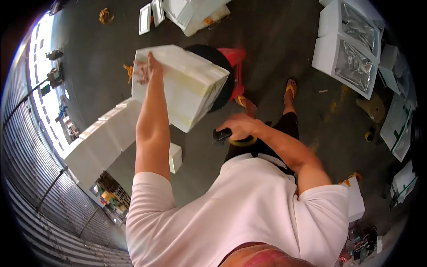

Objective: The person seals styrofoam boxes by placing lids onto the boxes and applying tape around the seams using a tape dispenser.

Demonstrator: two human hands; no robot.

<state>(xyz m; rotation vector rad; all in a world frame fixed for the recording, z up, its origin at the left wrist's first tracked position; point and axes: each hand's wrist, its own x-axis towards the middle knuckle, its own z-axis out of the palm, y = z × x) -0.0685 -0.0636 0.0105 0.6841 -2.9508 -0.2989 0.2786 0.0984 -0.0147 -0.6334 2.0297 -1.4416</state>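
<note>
A white foam box (178,84) with yellowish tape along its edges sits at an angle on a round black surface (224,95), above a red stool (238,66). My left hand (149,71) reaches to the box's left end and grips it by the corner, its fingers on the end face and somewhat blurred. Close to my waist, my right hand (242,127) is closed around a black tape dispenser (223,135). A yellowish tape roll (243,142) shows under that hand. The dispenser is apart from the box.
White foam boxes (106,127) form a row on the left. Foam boxes with silvery lining (353,62) stand at the right. Foam lids (145,18) lie at the top, and a smaller white block (175,158) rests on the floor below the box.
</note>
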